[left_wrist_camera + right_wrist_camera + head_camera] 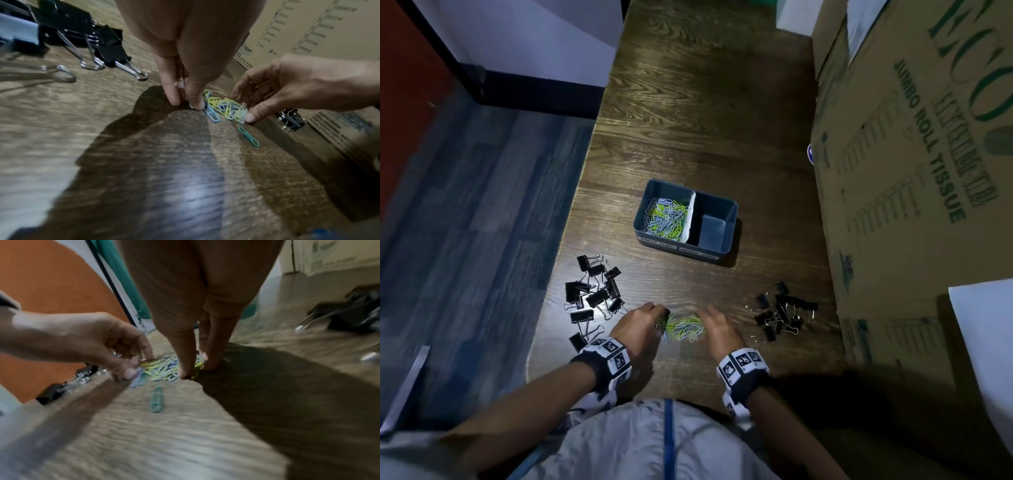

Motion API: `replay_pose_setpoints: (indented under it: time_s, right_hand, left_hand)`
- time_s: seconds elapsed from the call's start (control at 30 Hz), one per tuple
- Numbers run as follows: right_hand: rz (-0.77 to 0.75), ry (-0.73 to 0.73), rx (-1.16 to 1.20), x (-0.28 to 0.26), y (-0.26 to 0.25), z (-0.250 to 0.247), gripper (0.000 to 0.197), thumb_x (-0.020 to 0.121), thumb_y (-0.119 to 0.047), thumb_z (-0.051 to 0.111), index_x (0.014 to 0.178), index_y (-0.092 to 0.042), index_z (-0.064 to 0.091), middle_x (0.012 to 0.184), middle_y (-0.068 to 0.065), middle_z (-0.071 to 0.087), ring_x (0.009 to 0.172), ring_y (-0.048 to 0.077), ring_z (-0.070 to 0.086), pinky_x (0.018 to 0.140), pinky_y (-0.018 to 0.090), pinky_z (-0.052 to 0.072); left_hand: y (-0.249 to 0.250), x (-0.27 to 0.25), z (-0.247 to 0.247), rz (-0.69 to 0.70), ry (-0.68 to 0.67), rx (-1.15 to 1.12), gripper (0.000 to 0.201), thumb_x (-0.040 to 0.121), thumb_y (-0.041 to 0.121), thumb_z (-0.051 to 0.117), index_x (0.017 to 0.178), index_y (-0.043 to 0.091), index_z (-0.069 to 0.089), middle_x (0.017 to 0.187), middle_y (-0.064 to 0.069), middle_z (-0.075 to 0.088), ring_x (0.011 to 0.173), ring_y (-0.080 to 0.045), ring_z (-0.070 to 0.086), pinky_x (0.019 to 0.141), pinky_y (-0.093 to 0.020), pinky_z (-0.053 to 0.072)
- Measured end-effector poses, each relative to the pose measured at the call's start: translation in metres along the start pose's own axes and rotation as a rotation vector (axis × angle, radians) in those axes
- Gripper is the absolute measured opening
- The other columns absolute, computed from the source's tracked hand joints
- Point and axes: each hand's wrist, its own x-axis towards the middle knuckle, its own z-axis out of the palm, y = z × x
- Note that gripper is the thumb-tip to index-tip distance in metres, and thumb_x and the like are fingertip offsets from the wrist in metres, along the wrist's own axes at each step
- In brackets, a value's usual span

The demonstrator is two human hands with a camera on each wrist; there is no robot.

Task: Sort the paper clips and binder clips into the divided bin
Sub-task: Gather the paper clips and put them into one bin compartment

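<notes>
Nearest the person, a single teal paper clip (248, 136) lay alone on the wooden table (688, 102), just on the near side of the small heap of paper clips (683, 327). That heap sat between both hands. The left hand (638, 327) touched the heap's left edge, its fingertips (196, 104) held together and pressed down on the clips there. The right hand (719, 325) met the heap's right edge, fingers curved and thumb (254, 116) down against the clips, seemingly gathering them; a firm pinch could not be confirmed. Left of the heap lay a scatter of large binder clips (594, 291); right of it, a cluster of smaller binder clips (782, 313). Beyond the heap stood the divided bin (688, 248), its left compartment holding paper clips, its right one bare. Farther right of the heap rose a cardboard box (911, 171).
</notes>
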Motion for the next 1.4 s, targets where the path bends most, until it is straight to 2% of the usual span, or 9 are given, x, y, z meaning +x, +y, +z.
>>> replay_pose_setpoints:
  time_s: [0.13,0.23,0.33,0.43,0.6,0.77,0.9,1.07,1.4]
  right_hand:
    - [-0.017,0.127,0.097,0.013,-0.007,0.013,0.046,0.074,-0.011,0.075,0.113,-0.029,0.059,0.120,0.001,0.062,0.107,0.027,0.062,0.089,0.038,0.052]
    - [-0.012,0.140,0.123,0.009,-0.001,0.016,0.058,0.071,-0.029,0.082,0.121,-0.035,0.053,0.123,-0.004,0.054,0.110,0.023,0.058,0.088,0.039,0.053]
    - [-0.041,0.063,-0.022,0.001,0.006,0.024,0.099,0.060,-0.042,0.088,0.143,-0.032,0.035,0.129,0.001,0.042,0.118,0.025,0.047,0.092,0.044,0.051]
    - [-0.053,0.056,-0.087,-0.004,0.004,0.029,0.105,0.061,-0.038,0.090,0.147,-0.025,0.031,0.129,0.005,0.042,0.119,0.027,0.047,0.093,0.044,0.050]
    - [-0.040,0.159,-0.041,0.000,-0.010,0.033,0.057,0.075,-0.025,0.082,0.126,-0.022,0.059,0.125,0.005,0.055,0.106,0.029,0.062,0.080,0.040,0.055]
    - [-0.024,0.191,-0.063,0.002,-0.021,0.032,0.028,0.083,-0.013,0.070,0.111,-0.019,0.069,0.119,0.006,0.060,0.100,0.030,0.065,0.077,0.039,0.056]
    - [0.008,0.193,-0.056,0.007,-0.016,0.030,0.022,0.085,-0.013,0.062,0.105,-0.023,0.069,0.117,0.002,0.063,0.097,0.030,0.066,0.077,0.041,0.056]
    - [0.091,0.154,-0.008,0.008,-0.008,0.023,0.023,0.093,-0.026,0.061,0.114,-0.029,0.070,0.107,0.006,0.071,0.097,0.027,0.068,0.084,0.034,0.055]
    - [0.186,0.124,0.141,-0.006,-0.002,-0.006,0.022,0.088,-0.034,0.071,0.109,-0.028,0.075,0.104,0.008,0.075,0.097,0.024,0.070,0.088,0.034,0.056]
  left_hand:
    - [0.004,0.006,0.004,0.005,0.026,-0.051,0.029,0.079,0.005,0.062,0.105,0.018,0.064,0.098,-0.007,0.064,0.087,-0.029,0.063,0.076,-0.034,0.051]
    - [-0.003,0.001,0.007,0.057,0.078,-0.066,0.027,0.086,0.025,0.063,0.112,0.024,0.057,0.104,0.001,0.058,0.085,-0.024,0.062,0.073,-0.033,0.051]
    - [-0.009,-0.003,0.011,0.067,0.000,0.081,0.076,0.078,0.055,0.067,0.139,0.025,0.034,0.120,0.002,0.042,0.096,-0.019,0.052,0.071,-0.033,0.050]
    - [-0.008,0.001,0.019,0.096,-0.071,0.250,0.102,0.070,0.057,0.074,0.149,0.022,0.019,0.133,-0.003,0.032,0.114,-0.023,0.040,0.074,-0.040,0.054]
    - [0.004,0.002,0.033,0.190,-0.021,0.240,0.069,0.079,0.027,0.073,0.140,0.017,0.044,0.130,-0.008,0.047,0.111,-0.025,0.050,0.071,-0.038,0.057]
    - [0.008,-0.007,0.030,0.243,0.072,0.190,0.042,0.059,0.009,0.085,0.097,0.011,0.067,0.095,-0.007,0.065,0.073,-0.022,0.065,0.051,-0.027,0.055]
    - [0.008,-0.001,0.021,0.120,0.059,0.091,0.021,0.080,0.007,0.065,0.101,0.009,0.064,0.096,-0.010,0.063,0.080,-0.031,0.063,0.067,-0.035,0.052]
    - [0.004,0.004,0.013,0.026,0.031,0.003,0.012,0.092,0.010,0.057,0.097,0.016,0.066,0.092,-0.004,0.063,0.080,-0.020,0.061,0.071,-0.026,0.050]
    - [0.001,-0.001,-0.044,0.111,0.354,-0.169,0.016,0.081,0.003,0.072,0.091,0.015,0.070,0.082,0.010,0.061,0.071,-0.007,0.058,0.072,-0.012,0.047]
